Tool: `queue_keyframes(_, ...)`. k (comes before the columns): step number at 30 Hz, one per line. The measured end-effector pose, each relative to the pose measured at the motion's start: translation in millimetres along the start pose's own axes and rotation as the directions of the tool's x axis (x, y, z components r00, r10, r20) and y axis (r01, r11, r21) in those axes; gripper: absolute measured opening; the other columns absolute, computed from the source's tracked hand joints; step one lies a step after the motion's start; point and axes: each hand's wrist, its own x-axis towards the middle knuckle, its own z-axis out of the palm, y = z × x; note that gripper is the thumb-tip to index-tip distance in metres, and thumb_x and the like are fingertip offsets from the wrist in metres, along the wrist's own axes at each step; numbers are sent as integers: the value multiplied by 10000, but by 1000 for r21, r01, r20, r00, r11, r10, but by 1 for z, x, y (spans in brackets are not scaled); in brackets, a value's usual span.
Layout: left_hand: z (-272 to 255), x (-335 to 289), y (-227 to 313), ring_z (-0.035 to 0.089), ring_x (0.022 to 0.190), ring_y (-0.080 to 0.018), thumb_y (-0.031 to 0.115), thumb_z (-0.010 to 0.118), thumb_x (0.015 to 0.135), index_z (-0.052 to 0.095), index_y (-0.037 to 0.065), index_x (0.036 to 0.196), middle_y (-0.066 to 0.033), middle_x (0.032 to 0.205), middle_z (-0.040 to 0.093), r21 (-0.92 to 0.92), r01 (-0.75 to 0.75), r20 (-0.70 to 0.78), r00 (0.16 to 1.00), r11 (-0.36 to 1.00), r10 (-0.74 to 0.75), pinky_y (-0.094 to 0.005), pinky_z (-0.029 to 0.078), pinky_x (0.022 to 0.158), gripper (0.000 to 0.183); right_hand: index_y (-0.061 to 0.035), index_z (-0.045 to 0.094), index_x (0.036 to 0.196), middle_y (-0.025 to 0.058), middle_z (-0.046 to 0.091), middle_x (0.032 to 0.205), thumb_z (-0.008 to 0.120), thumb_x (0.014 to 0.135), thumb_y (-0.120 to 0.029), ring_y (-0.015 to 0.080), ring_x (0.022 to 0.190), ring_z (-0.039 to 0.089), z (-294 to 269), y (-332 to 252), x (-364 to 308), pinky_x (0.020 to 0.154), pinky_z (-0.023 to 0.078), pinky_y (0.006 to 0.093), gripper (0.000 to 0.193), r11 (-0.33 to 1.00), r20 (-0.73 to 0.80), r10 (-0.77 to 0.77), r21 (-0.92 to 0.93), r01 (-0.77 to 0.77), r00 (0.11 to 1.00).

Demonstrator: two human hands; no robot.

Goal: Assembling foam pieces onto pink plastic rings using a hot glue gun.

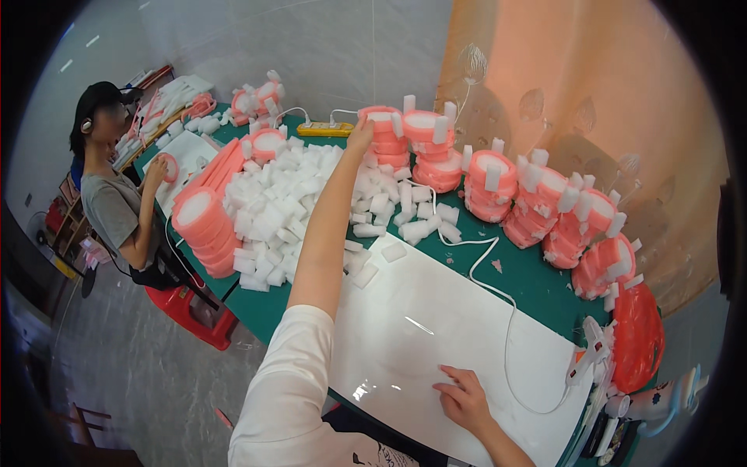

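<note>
While a co-worker (pixel 117 194) sits at the far left edge of the green surface (pixel 537 280), well apart from the person's own hands, a red plastic stool (pixel 191 311) stands on the floor just off that edge. Left of the raised left hand, a slanting row of pink foam rings (pixel 204 226) lies beside a broad heap of white foam blocks (pixel 284 202), which fills the surface up to the forearm.

The left hand (pixel 361 134) is stretched far forward, its fingers closed against the rim of the top pink foam disc (pixel 381 118) on a stack (pixel 389 144) near the far edge; how firmly it grips cannot be told. A yellow power strip (pixel 323 129) lies just left of that hand, by the wall.

Nearer the body, a white sheet (pixel 412 327) covers the front of the surface and leaves open room between the two hands. The right hand (pixel 464 397) rests flat on it near the front edge, fingers spread, holding nothing.

A white cord (pixel 498 296) loops across the sheet, passing just right of the right hand. Further right, more stacks of pink discs with white blocks stuck on them (pixel 545 202) curve along the far edge, and a white glue gun (pixel 587 354) stands beside a red bag (pixel 638 335) at the right corner.
</note>
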Motion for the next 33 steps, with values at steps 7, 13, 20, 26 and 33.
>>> queue_keyframes(7,-16,32,-17,538,1038,-260,418,486,796,557,114,1150,-123,1115,583,169,-88,-201,972,982,121,-331,418,867,472,-55,653,792,113,589,1063,545,633,100,221,829,552,1,-3,3,658,465,281,247,993,-13,77,92,-76,997)
queue_keyframes(13,-12,26,-7,610,752,-203,389,498,784,654,48,922,-135,819,641,21,-219,-236,947,975,218,-307,457,747,399,-58,654,797,110,581,1083,549,643,95,220,835,555,0,1,-1,681,475,288,242,987,1,126,102,-125,992)
queue_keyframes(20,-7,-14,19,577,746,-112,238,574,837,582,16,1042,-25,857,564,-269,-159,-110,985,950,134,-238,513,675,303,-50,629,827,114,553,1112,572,666,56,259,860,544,-4,3,-5,710,467,325,201,987,30,120,105,-123,992)
queue_keyframes(26,-5,-31,34,596,763,-169,188,553,850,576,-23,990,-56,825,546,-363,-209,-56,978,908,202,-271,528,702,254,-47,641,811,117,569,1096,556,652,82,242,846,549,-4,3,-3,707,480,307,221,992,9,94,87,-95,996)
queue_keyframes(33,8,-38,36,597,768,-196,162,559,845,577,-22,969,-66,812,541,-434,-144,13,986,890,165,-280,533,694,223,-39,633,813,118,560,1103,571,644,74,249,848,547,-4,3,-4,731,473,319,212,996,15,57,70,-58,998)
